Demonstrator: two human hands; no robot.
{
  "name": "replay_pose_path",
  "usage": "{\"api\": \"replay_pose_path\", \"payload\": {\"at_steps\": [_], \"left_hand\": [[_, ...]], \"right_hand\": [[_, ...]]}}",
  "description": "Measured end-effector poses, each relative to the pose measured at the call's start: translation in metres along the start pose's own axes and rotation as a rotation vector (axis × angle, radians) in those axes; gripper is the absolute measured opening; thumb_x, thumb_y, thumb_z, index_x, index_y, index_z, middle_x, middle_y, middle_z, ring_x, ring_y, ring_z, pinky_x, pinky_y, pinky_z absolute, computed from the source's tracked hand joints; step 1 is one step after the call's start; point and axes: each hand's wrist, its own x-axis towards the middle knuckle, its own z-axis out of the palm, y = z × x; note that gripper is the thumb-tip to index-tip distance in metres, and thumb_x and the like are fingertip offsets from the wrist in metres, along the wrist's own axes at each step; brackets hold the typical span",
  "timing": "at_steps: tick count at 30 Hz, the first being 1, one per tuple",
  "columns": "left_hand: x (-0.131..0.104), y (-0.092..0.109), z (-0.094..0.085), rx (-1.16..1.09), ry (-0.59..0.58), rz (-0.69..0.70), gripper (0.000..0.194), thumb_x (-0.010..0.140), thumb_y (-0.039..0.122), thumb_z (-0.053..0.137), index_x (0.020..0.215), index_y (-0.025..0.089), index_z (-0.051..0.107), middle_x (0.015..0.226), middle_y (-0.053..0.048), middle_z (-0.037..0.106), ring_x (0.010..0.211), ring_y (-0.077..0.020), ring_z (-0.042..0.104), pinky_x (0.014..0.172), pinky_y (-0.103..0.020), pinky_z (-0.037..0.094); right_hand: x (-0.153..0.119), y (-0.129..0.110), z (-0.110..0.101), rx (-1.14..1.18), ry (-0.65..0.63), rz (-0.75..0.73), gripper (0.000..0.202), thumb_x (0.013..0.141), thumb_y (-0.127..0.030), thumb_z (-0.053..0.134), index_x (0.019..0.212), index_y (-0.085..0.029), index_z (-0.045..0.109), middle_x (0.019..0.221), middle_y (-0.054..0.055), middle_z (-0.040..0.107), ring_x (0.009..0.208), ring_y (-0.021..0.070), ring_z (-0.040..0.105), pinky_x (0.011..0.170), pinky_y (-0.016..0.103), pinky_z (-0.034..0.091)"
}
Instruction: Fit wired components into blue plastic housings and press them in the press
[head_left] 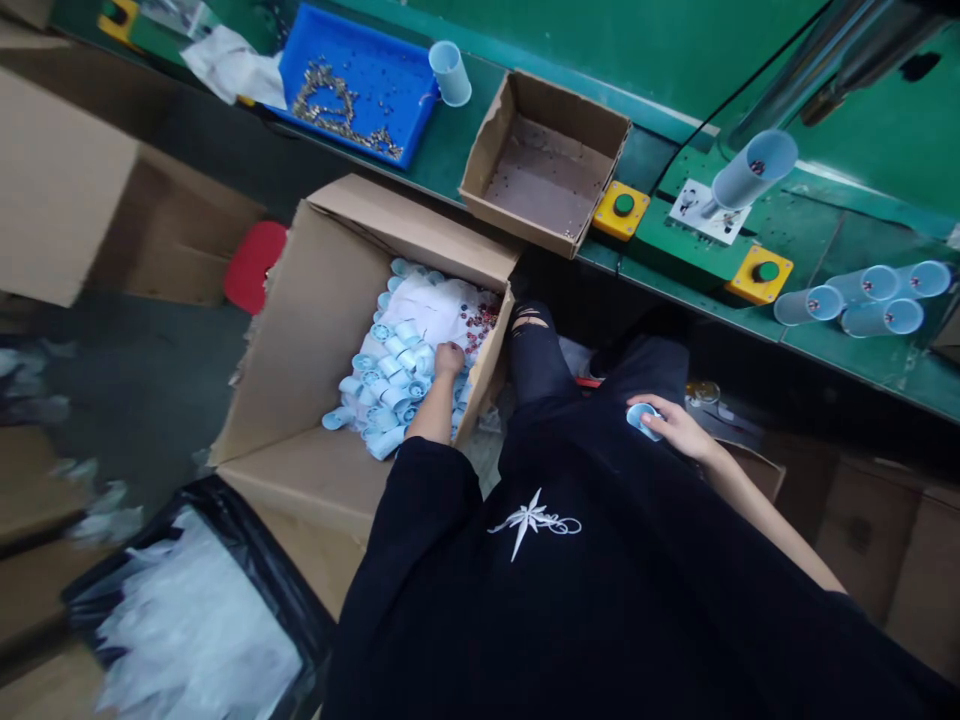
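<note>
My left hand (450, 359) is down in a large open cardboard box (274, 330), over a heap of short light-blue plastic cups (391, 372). Its fingers are curled closed, and what they hold, if anything, is hidden. Beside that hand a white sheet (427, 308) lies on the heap, with small reddish pieces (480, 325) scattered at its right end. Near my lap, my right hand (671, 424) grips a light-blue plastic cup (643, 421) between thumb and fingers.
Along the green bench (817, 345) are a blue tray (409, 90) of small metal parts, a shallow carton (544, 165), and a fixture with yellow button boxes (622, 210) and a blue cup (754, 170) on it. Several blue cups (885, 318) lie right. A black-lined bin (202, 620) stands lower left.
</note>
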Motion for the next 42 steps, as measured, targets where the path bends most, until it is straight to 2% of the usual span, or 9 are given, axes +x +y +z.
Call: {"api": "replay_pose_path", "payload": {"at_steps": [5,10,15,18,22,25,29,35,42], "left_hand": [[-0.015,-0.004,-0.029,-0.261,0.240,-0.139,0.027,0.110,0.036,0.053,0.123,0.015,0.064,0.110,-0.008,0.070,0.094,-0.0172,0.070,0.086,-0.035,0.062],[-0.069,0.038,-0.044,-0.485,0.365,-0.018,0.029,0.114,0.034,0.031,0.114,0.022,0.057,0.083,0.000,0.060,0.071,-0.0118,0.061,0.072,-0.023,0.056],[-0.173,0.120,-0.029,-0.748,0.020,0.618,0.026,0.101,0.048,0.065,0.101,0.022,0.068,0.089,-0.002,0.070,0.077,-0.0149,0.066,0.073,-0.026,0.056],[-0.210,0.157,-0.023,-0.734,-0.163,0.752,0.024,0.103,0.044,0.063,0.099,0.022,0.070,0.095,-0.003,0.074,0.082,-0.0157,0.069,0.077,-0.027,0.057],[-0.214,0.173,-0.019,-0.770,-0.273,0.754,0.023,0.104,0.044,0.060,0.106,0.022,0.066,0.096,-0.004,0.074,0.085,-0.0164,0.072,0.079,-0.028,0.057],[-0.206,0.171,-0.022,-0.722,-0.308,0.741,0.025,0.103,0.042,0.061,0.119,0.023,0.062,0.093,-0.003,0.073,0.087,-0.0168,0.072,0.082,-0.028,0.056],[-0.201,0.165,-0.032,-0.647,-0.362,0.722,0.021,0.103,0.041,0.061,0.113,0.022,0.064,0.090,-0.002,0.073,0.083,-0.0163,0.071,0.076,-0.027,0.053],[-0.206,0.169,-0.033,-0.705,-0.336,0.797,0.024,0.107,0.043,0.054,0.121,0.024,0.057,0.082,0.001,0.068,0.076,-0.0157,0.066,0.075,-0.029,0.052],[-0.213,0.181,-0.030,-0.774,-0.376,0.837,0.033,0.107,0.054,0.053,0.121,0.024,0.055,0.084,-0.001,0.068,0.074,-0.0158,0.066,0.073,-0.030,0.053]], "right_hand": [[0.011,0.009,0.001,-0.060,-0.057,-0.020,0.069,0.078,-0.078,0.077,0.118,-0.021,0.078,0.118,0.011,0.076,0.105,0.0271,0.071,0.102,0.041,0.056],[0.023,-0.007,0.010,-0.116,-0.133,-0.224,0.070,0.070,-0.062,0.091,0.125,-0.021,0.075,0.121,0.011,0.070,0.110,0.0278,0.070,0.106,0.045,0.055],[0.026,-0.050,0.021,0.039,-0.200,-0.585,0.067,0.085,-0.053,0.086,0.142,-0.027,0.064,0.148,0.012,0.062,0.138,0.0295,0.061,0.120,0.049,0.047],[0.026,-0.065,0.023,-0.032,-0.338,-0.668,0.061,0.087,-0.051,0.085,0.139,-0.026,0.067,0.156,0.013,0.056,0.145,0.0301,0.055,0.125,0.049,0.042],[0.024,-0.065,0.020,-0.012,-0.422,-0.598,0.053,0.091,-0.048,0.082,0.135,-0.022,0.070,0.149,0.014,0.061,0.140,0.0277,0.059,0.123,0.047,0.044],[0.020,-0.059,0.020,0.276,-0.573,-0.542,0.045,0.092,-0.050,0.080,0.122,-0.017,0.075,0.127,0.013,0.072,0.114,0.0232,0.071,0.104,0.038,0.057],[0.017,-0.056,0.012,0.710,-0.469,-0.447,0.049,0.091,-0.058,0.078,0.115,-0.016,0.075,0.112,0.010,0.074,0.081,0.0163,0.071,0.073,0.027,0.059],[0.025,-0.066,0.000,0.191,-0.527,-0.566,0.045,0.096,-0.047,0.077,0.132,-0.022,0.073,0.136,0.012,0.070,0.130,0.0236,0.064,0.116,0.039,0.047],[0.025,-0.059,0.013,0.333,-0.591,-0.511,0.057,0.098,-0.060,0.070,0.140,-0.021,0.069,0.143,0.012,0.068,0.126,0.0238,0.067,0.113,0.038,0.050]]}}
